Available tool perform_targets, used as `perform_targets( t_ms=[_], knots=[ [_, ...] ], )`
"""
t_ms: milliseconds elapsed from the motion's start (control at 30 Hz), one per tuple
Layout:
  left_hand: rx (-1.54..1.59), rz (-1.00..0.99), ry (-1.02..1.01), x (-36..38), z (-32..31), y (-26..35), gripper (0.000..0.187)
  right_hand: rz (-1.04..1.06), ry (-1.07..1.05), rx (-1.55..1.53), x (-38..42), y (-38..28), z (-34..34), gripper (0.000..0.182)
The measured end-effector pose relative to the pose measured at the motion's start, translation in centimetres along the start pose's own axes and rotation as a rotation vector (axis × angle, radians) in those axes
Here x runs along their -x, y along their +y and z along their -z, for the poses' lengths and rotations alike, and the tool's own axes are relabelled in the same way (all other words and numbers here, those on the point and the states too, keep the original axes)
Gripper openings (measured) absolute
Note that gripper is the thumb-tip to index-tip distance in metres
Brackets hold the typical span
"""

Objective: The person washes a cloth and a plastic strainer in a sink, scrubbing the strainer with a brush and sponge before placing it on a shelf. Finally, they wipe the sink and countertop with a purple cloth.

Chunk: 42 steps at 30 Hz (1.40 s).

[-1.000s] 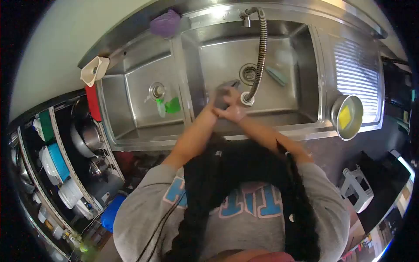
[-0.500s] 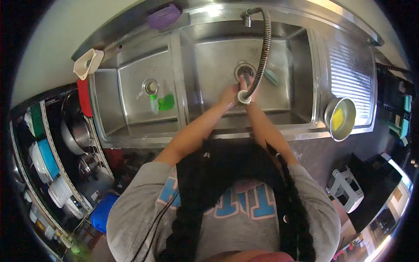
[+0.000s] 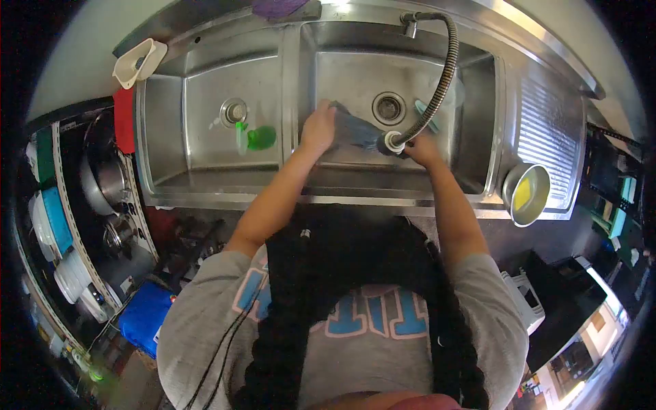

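My left hand is closed on one end of a dark grey cloth over the right basin. The cloth is stretched sideways from it toward my right hand. Partly behind the white-ringed head of the flexible faucet hose, my right hand has its fingers curled at the cloth's other end. The basin's drain lies just beyond the cloth. A pale green item rests to the right of the drain.
The left basin holds a green bottle. A metal bowl with something yellow stands on the right drainboard. A cream caddy and purple cloth sit at the sink's back edge. Shelves with dishes are at left.
My hands have moved apart from near the drain, left hand to the left and right hand to the right. The dark cloth is now spread between them, and the drain shows. The view has shifted slightly.
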<state>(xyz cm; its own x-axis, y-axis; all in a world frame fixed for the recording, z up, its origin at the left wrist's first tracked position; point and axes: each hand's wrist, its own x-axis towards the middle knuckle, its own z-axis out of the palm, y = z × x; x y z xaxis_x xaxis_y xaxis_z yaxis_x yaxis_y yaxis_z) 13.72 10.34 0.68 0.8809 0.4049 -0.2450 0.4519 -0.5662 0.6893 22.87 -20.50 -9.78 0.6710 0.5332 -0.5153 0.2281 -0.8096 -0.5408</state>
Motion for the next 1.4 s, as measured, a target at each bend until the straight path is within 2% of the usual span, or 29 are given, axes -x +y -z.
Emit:
perform_targets(
  t_ms=[67,133,167,233,267,333,367,433,467,500,533,567,633,667,700,767,833,867,933,1000,1067,1100,1133,1167,1200,1300,1333,1367,1400],
  knots=[
    [0.021,0.055,-0.027,0.3,1.0,0.1,0.023,-0.027,-0.063,-0.044,-0.2,-0.5,0.3,0.048],
    [0.14,-0.039,-0.02,0.9,2.3,0.5,0.026,0.023,-0.134,-0.448,-0.1,-1.0,0.6,0.042],
    [0.14,-0.038,-0.021,1.2,3.1,0.9,0.026,0.022,-0.135,-0.449,-0.3,-1.2,1.1,0.042],
    [0.189,-0.011,-0.029,1.7,4.7,1.6,0.03,-0.21,-0.31,-0.441,-0.8,-1.6,2.0,0.039],
    [0.191,-0.011,-0.031,1.5,5.3,1.9,0.03,-0.213,-0.31,-0.442,-1.2,-0.8,1.6,0.039],
    [0.047,0.135,-0.068,1.1,6.1,2.0,0.039,-0.087,-0.072,-0.556,-2.2,1.8,0.0,0.034],
    [0.049,0.136,-0.067,1.1,5.7,1.6,0.039,-0.087,-0.073,-0.554,-2.1,0.7,0.5,0.034],
    [-0.172,-0.277,-0.094,0.9,3.9,0.6,0.063,-0.048,-0.004,-0.719,-1.4,-4.3,1.9,0.043],
    [-0.166,-0.285,-0.098,0.9,3.0,0.9,0.063,-0.025,0.025,-0.972,-2.0,-4.6,-0.4,0.043],
    [-0.229,-0.265,-0.269,1.0,1.7,1.6,0.077,0.002,0.056,-1.224,-2.7,-4.9,-2.9,0.043],
    [-0.292,-0.242,-0.438,1.2,0.4,2.2,0.091,0.036,0.064,-1.005,-3.0,-6.4,-3.6,0.042],
    [-0.288,-0.243,-0.438,1.3,-1.8,1.9,0.091,0.07,0.065,-0.785,-3.3,-7.9,-4.0,0.041],
    [-0.284,0.072,-0.445,0.8,-7.2,-0.7,0.08,0.056,0.082,-0.873,-4.5,-6.4,-9.9,0.048],
    [-0.279,0.077,-0.437,0.2,-9.1,-2.2,0.08,0.039,0.097,-0.967,-4.9,-5.9,-12.0,0.055],
    [-0.273,-0.022,-0.403,-0.5,-11.3,-4.3,0.075,0.043,0.089,-0.961,-3.2,-7.8,-10.2,0.055],
    [-0.253,-0.208,-0.335,-1.5,-15.6,-8.1,0.066,-0.419,0.063,-1.057,3.6,-13.1,-4.5,0.053],
    [-0.227,-0.387,-0.256,-1.9,-18.2,-9.7,0.057,-0.368,0.144,-1.507,6.5,-9.7,-3.3,0.049],
    [-0.217,-0.374,-0.248,-2.2,-18.2,-9.4,0.057,-0.368,0.199,-1.396,6.9,-7.0,-2.3,0.049],
    [0.261,0.16,-0.262,-2.0,-17.2,-7.9,0.055,-0.321,0.299,-1.228,7.6,-0.5,-1.2,0.044],
    [0.39,0.173,-0.299,-1.0,-15.9,-5.2,0.054,-0.28,0.352,-1.185,7.5,1.4,-0.8,0.041],
    [0.494,0.231,-0.415,0.8,-11.4,0.8,0.047,-0.372,0.288,-0.642,7.5,0.5,1.2,0.052],
    [0.472,0.217,-0.447,1.0,-11.6,1.1,0.047,-0.223,0.334,-0.741,7.2,-0.6,1.1,0.054],
    [0.657,0.183,-0.565,1.2,-11.8,1.0,0.042,-0.079,0.395,-0.837,6.8,-2.0,0.2,0.056],
    [0.839,0.155,-0.694,1.2,-12.0,1.1,0.039,0.028,0.397,-0.67,5.8,-2.4,-0.5,0.054],
    [1.171,0.461,-0.704,2.9,-9.3,4.2,0.037,0.125,0.398,-0.496,5.0,-2.7,-1.1,0.053],
    [1.516,0.616,-0.637,2.5,-9.6,0.2,0.04,-0.145,0.233,-0.607,5.2,-8.5,1.9,0.051],
    [1.607,0.626,-0.567,1.9,-9.6,-0.3,0.042,-0.002,0.512,-0.592,3.5,-7.8,-1.2,0.048],
    [1.626,0.682,-0.541,1.3,-8.7,-1.2,0.049,-0.123,0.413,-0.77,4.6,-9.7,0.2,0.044],
    [1.636,0.745,-0.52,1.5,-8.5,-1.3,0.056,-0.037,0.62,-0.664,4.3,-10.2,-1.2,0.044]
  ],
)
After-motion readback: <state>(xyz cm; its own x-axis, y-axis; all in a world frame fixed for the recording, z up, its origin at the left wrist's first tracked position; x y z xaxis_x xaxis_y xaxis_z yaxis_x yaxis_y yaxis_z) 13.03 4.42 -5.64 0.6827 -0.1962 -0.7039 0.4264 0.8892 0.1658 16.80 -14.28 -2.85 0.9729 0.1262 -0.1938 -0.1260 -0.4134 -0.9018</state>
